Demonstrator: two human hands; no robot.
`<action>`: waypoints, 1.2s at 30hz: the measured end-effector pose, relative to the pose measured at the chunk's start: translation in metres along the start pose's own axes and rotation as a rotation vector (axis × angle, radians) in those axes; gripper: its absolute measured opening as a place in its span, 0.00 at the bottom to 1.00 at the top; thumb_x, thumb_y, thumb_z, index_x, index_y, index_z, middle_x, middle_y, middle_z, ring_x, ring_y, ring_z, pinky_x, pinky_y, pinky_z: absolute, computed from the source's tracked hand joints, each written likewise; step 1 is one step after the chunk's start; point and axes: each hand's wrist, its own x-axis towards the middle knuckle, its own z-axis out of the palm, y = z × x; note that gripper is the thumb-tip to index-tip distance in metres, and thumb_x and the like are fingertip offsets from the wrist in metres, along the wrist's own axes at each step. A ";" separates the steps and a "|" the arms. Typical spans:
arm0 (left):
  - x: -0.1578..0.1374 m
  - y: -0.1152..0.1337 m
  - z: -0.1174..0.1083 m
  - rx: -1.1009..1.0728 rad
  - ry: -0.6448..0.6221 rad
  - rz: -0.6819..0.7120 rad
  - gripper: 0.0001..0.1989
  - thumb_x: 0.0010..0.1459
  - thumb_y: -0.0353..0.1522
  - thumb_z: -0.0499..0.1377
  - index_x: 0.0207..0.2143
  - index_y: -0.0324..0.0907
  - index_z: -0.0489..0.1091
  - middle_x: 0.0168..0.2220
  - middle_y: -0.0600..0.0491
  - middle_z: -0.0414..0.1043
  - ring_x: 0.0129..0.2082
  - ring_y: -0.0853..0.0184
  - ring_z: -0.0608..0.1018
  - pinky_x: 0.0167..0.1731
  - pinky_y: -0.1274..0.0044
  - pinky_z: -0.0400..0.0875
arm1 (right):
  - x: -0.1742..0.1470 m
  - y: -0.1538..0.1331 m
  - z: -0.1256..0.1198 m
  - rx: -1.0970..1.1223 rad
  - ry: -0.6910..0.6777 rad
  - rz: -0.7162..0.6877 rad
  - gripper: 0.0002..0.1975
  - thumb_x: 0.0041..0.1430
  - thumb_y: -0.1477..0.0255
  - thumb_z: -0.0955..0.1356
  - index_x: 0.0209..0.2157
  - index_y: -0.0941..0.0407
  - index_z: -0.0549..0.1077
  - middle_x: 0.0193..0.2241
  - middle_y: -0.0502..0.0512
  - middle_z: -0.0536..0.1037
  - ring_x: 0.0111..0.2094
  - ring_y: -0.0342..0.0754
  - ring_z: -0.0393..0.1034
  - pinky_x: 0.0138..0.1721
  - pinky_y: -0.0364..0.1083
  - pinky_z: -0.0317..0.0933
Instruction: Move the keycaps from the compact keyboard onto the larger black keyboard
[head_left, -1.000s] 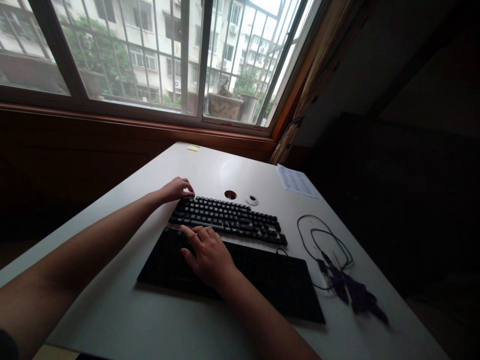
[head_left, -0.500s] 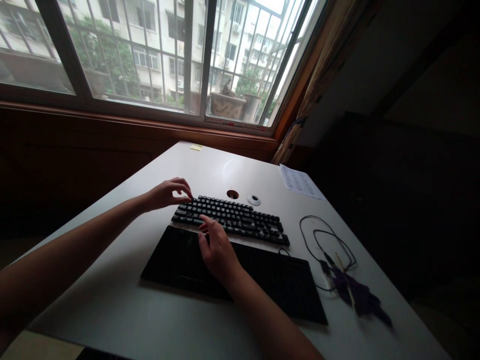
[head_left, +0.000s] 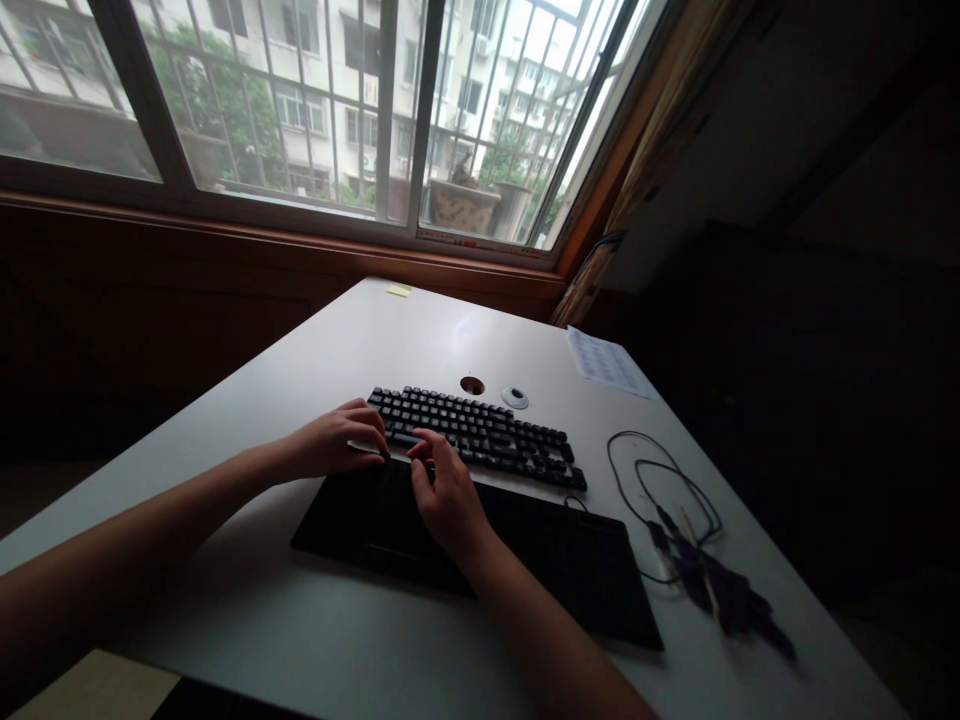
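Rows of black keycaps [head_left: 480, 430] lie across the white table, with pale gaps showing between some at the right end. Nearer to me is a flat black slab [head_left: 555, 560] with a short cable at its far edge. My left hand [head_left: 334, 440] is over the slab's far left corner, thumb and fingertips pinched together on a small dark piece that looks like a keycap [head_left: 385, 456]. My right hand [head_left: 450, 495] hovers over the middle of the slab, fingers loosely bent, thumb and index finger apart. Its fingertips are close to the nearest key row; nothing shows in them.
A coiled black cable [head_left: 667, 470] and a dark purple cloth [head_left: 727, 590] with a thin stick lie on the right. Behind the keys are a round hole [head_left: 472, 385] and its white ring [head_left: 515, 398]. Printed paper [head_left: 609, 362] and a yellow note [head_left: 399, 291] lie farther back.
My left hand has come from the far left end of the keycap rows down toward me, to the slab's far edge. My right hand has barely moved. The view has shifted slightly.
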 end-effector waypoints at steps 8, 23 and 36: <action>-0.003 -0.001 0.004 -0.001 0.022 0.001 0.06 0.62 0.35 0.63 0.38 0.43 0.78 0.38 0.49 0.76 0.41 0.65 0.75 0.43 0.75 0.70 | 0.000 -0.001 -0.001 -0.023 -0.005 -0.024 0.20 0.65 0.77 0.63 0.57 0.53 0.64 0.41 0.55 0.75 0.44 0.48 0.71 0.51 0.51 0.67; -0.001 -0.001 0.005 -0.018 0.023 0.021 0.07 0.63 0.36 0.63 0.38 0.43 0.79 0.37 0.49 0.77 0.39 0.66 0.75 0.41 0.75 0.70 | 0.000 -0.001 -0.001 -0.023 -0.022 -0.042 0.20 0.65 0.77 0.63 0.57 0.52 0.63 0.41 0.55 0.75 0.44 0.50 0.71 0.52 0.53 0.66; -0.004 -0.003 0.004 -0.052 0.026 -0.072 0.11 0.64 0.40 0.62 0.38 0.45 0.80 0.36 0.49 0.78 0.38 0.66 0.76 0.41 0.75 0.71 | 0.000 -0.004 -0.003 -0.027 -0.021 -0.046 0.21 0.64 0.77 0.63 0.57 0.52 0.64 0.41 0.55 0.75 0.43 0.49 0.72 0.52 0.52 0.67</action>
